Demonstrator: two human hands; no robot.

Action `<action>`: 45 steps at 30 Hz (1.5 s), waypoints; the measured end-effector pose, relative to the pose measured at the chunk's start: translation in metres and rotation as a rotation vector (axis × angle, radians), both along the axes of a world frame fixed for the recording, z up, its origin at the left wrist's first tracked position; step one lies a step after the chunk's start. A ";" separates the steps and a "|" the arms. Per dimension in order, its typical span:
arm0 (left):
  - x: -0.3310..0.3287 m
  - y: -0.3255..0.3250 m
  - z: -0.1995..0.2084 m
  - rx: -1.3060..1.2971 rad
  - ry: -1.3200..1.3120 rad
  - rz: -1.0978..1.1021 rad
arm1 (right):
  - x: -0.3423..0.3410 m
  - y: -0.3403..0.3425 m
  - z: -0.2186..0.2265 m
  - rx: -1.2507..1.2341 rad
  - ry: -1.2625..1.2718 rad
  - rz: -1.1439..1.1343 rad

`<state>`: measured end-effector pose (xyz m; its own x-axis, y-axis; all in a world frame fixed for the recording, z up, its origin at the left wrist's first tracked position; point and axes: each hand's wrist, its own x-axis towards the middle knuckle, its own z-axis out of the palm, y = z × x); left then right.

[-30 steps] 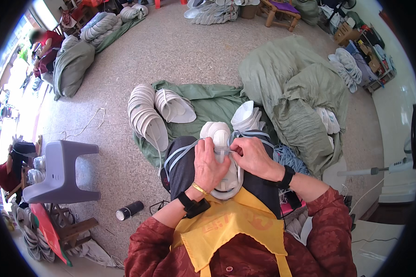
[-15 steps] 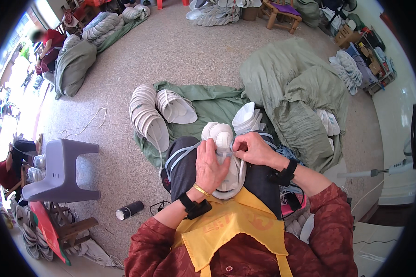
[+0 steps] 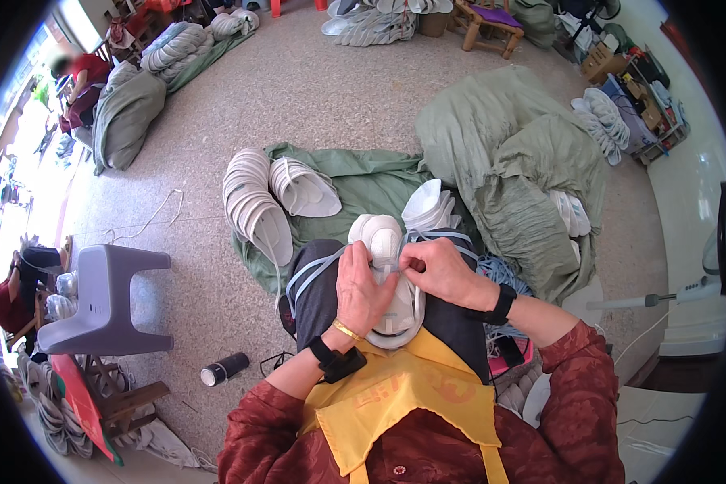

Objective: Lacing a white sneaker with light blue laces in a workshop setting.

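Left hand on white shoe, right hand alongside, fingers pinched

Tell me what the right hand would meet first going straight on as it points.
The right hand points leftward over the white shoe upper, so the left hand would probably come first, though one view leaves their relative height unclear.

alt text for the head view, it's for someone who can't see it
Left hand and right hand handle a white shoe upper on the wearer's lap. Stacked uppers lie on green cloth ahead; a green sack is at right, a grey chair at left.
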<state>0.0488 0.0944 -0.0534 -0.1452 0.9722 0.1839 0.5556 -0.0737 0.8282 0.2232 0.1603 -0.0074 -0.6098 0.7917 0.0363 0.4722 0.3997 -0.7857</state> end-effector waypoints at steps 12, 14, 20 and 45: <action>-0.013 0.004 -0.001 -0.042 -0.027 -0.074 | -0.006 0.011 0.000 0.584 -0.399 0.465; -0.026 0.002 0.003 -0.089 -0.053 -0.136 | -0.008 0.014 0.001 0.706 -0.334 0.490; -0.048 -0.005 0.002 0.077 -0.026 -0.322 | -0.012 0.019 0.006 0.810 -0.322 0.553; -0.030 -0.003 -0.003 0.045 0.087 -0.133 | -0.050 -0.015 -0.009 0.228 -0.248 0.006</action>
